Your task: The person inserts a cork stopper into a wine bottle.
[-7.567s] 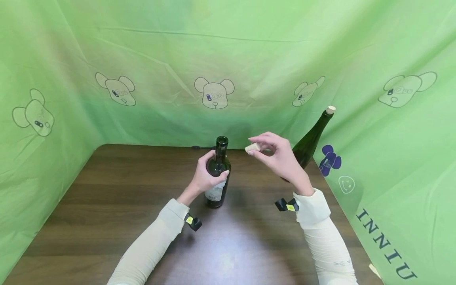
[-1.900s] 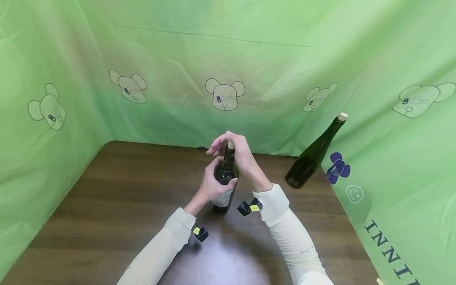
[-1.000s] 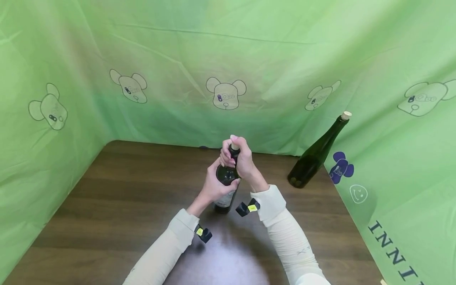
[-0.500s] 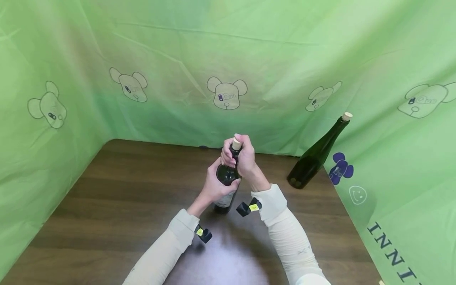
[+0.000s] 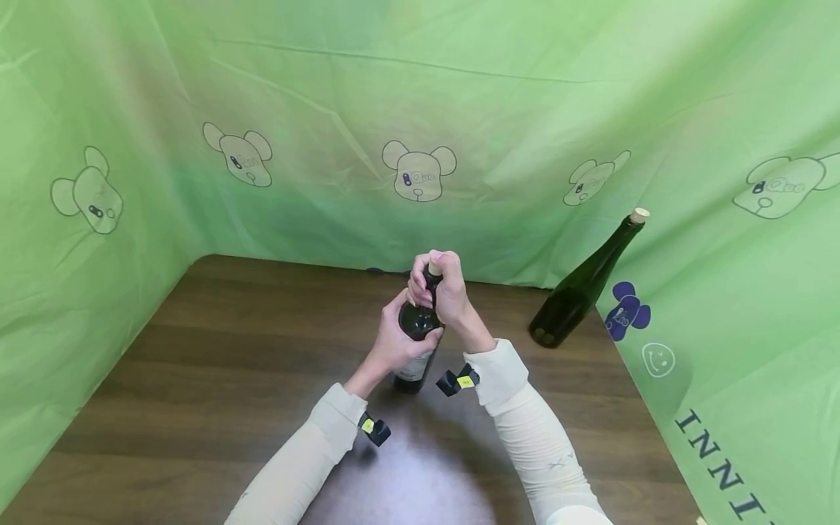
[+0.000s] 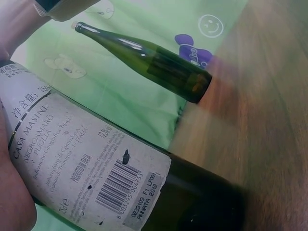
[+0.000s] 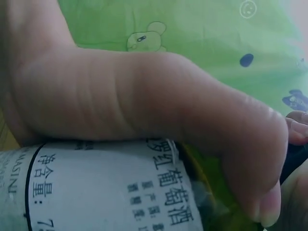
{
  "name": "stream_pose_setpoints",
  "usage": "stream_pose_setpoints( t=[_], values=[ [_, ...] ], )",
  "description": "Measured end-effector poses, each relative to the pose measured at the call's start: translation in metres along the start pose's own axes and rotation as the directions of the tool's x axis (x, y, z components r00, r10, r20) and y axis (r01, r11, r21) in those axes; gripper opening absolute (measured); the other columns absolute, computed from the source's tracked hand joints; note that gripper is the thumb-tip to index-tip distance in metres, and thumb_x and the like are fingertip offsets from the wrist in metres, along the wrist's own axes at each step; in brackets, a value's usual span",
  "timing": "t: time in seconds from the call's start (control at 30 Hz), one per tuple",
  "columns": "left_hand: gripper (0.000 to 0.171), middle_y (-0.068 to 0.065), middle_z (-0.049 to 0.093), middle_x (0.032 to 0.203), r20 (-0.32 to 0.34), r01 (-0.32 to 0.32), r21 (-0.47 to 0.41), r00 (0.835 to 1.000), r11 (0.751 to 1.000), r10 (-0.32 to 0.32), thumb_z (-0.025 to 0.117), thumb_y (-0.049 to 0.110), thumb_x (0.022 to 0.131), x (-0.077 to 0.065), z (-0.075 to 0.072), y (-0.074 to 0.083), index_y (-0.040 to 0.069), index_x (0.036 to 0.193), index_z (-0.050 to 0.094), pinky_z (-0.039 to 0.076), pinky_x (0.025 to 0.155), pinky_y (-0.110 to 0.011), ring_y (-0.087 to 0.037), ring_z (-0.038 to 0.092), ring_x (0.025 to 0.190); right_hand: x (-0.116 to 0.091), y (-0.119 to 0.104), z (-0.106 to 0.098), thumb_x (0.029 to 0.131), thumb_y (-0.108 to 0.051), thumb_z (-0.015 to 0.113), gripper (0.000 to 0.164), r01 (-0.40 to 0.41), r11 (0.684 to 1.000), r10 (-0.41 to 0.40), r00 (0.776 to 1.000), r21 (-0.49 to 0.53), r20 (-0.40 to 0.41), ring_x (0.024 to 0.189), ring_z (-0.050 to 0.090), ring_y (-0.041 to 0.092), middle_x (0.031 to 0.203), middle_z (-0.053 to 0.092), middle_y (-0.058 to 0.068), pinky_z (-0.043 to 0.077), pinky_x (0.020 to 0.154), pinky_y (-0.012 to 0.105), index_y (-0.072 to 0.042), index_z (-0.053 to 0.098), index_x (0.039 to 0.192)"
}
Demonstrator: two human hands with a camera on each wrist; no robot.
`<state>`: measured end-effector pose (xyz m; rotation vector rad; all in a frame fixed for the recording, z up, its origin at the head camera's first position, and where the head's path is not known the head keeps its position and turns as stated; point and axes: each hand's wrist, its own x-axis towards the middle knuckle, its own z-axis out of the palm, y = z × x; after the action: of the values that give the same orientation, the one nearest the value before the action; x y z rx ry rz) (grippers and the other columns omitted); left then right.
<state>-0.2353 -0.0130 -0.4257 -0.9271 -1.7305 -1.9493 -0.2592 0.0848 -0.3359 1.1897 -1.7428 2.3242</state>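
Observation:
A dark wine bottle (image 5: 412,368) with a white label (image 6: 86,159) stands on the table in the middle of the head view. My left hand (image 5: 391,340) grips its shoulder, thumb across the near side. Above it, my right hand (image 5: 451,292) has its fingers curled round the neck. A pale cork (image 5: 435,268) sits in the mouth, partly covered by my right thumb, which presses on its top. In the right wrist view my left thumb (image 7: 240,130) spans the bottle above the printed label, and right-hand fingers (image 7: 298,130) show at the edge.
A taller green bottle (image 5: 577,295), with a cork (image 5: 639,215) in its mouth, stands at the table's back right. Green printed cloth (image 5: 302,211) walls off the back and sides of the brown wooden table (image 5: 216,350).
The right hand has brought the cork from beside the bottle to its mouth. Its flat palm over the cork gave way to fingers round the neck. The left hand keeps its grip.

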Motion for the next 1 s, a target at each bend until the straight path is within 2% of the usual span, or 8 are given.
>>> stream_pose_setpoints(
  t=[0.23, 0.57, 0.73, 0.87, 1.0],
  values=[
    [0.042, -0.014, 0.059, 0.098, 0.022, 0.012, -0.006, 1.000, 1.000, -0.012, 0.071, 0.002, 0.065, 0.003, 0.002, -0.002, -0.001, 0.103, 0.053, 0.052, 0.079, -0.033, -0.018, 0.059, 0.088, -0.001, -0.001, -0.002, 0.086, -0.018, 0.020, 0.037, 0.020, 0.999, -0.023, 0.999, -0.045, -0.049, 0.030, 0.025, 0.015, 0.039, 0.031, -0.004, 0.028, 0.031, 0.036, -0.006, 0.033, 0.054],
    [0.041, -0.015, 0.059, 0.095, -0.018, 0.000, 0.010, 1.000, 1.000, 0.000, 0.071, 0.002, 0.066, 0.000, 0.000, -0.001, -0.003, 0.102, 0.053, 0.052, 0.077, -0.030, -0.017, 0.059, 0.085, -0.001, 0.004, 0.002, 0.087, -0.020, 0.021, 0.038, 0.016, 0.998, -0.020, 0.997, -0.053, -0.075, 0.030, 0.025, 0.014, 0.040, 0.032, -0.007, 0.026, 0.030, 0.035, -0.006, 0.033, 0.054],
    [0.042, -0.014, 0.060, 0.095, -0.015, -0.018, 0.034, 1.000, 0.999, 0.018, 0.073, 0.004, 0.067, -0.001, 0.000, -0.002, -0.002, 0.103, 0.052, 0.052, 0.076, -0.031, -0.017, 0.060, 0.085, -0.003, 0.003, 0.001, 0.089, -0.025, 0.023, 0.040, 0.006, 0.999, -0.010, 0.997, -0.052, -0.080, 0.031, 0.026, 0.013, 0.041, 0.033, -0.006, 0.027, 0.032, 0.034, -0.008, 0.035, 0.055],
    [0.044, -0.014, 0.060, 0.097, 0.013, -0.027, 0.048, 1.000, 0.999, 0.026, 0.074, 0.003, 0.067, -0.001, -0.001, -0.003, -0.001, 0.104, 0.051, 0.052, 0.078, -0.031, -0.018, 0.060, 0.087, -0.006, 0.004, -0.002, 0.091, -0.037, 0.030, 0.043, 0.011, 0.998, -0.015, 0.998, -0.060, -0.068, 0.035, 0.029, 0.012, 0.045, 0.034, -0.003, 0.031, 0.036, 0.033, -0.005, 0.040, 0.065],
    [0.050, -0.013, 0.060, 0.105, 0.037, -0.019, 0.076, 0.999, 0.997, 0.017, 0.076, 0.002, 0.068, -0.002, -0.005, -0.003, -0.001, 0.111, 0.051, 0.050, 0.083, -0.032, -0.020, 0.060, 0.094, -0.011, 0.003, -0.006, 0.089, -0.028, 0.041, 0.035, 0.030, 0.987, -0.041, 0.997, -0.161, -0.065, 0.045, 0.042, 0.016, 0.056, 0.044, 0.007, 0.041, 0.046, 0.031, 0.007, 0.046, 0.087]
  ],
)
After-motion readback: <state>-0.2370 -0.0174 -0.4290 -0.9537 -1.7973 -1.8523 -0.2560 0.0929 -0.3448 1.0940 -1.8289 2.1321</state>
